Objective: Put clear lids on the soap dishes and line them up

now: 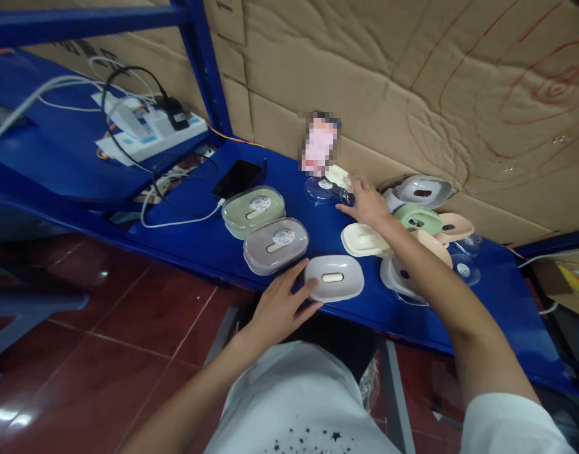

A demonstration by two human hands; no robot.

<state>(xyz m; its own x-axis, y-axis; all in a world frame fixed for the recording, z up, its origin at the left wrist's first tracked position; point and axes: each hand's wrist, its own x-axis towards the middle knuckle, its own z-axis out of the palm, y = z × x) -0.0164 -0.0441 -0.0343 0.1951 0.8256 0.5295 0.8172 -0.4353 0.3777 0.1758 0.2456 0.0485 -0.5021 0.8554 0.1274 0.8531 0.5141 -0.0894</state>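
Note:
A pale grey oval dish (340,290) with a cream insert in its centre slot lies at the table's front edge. My left hand (282,302) rests on its left side, fingers apart. Farther back, my right hand (365,200) reaches over a clear lid (345,194) and a cream piece (337,176), its thumb and fingers spread. Whether it touches either is unclear. A cream dish (360,239) lies below the right wrist. To the left sit a green lidded box (246,221) and a mauve-grey lidded box (265,255), both with round stickers.
Several grey, green and peach dishes (419,221) are heaped beneath and beyond my right forearm. A black phone (237,178), a white cable and a power strip (147,142) lie left. Cardboard (365,75) stands behind the blue table (318,221).

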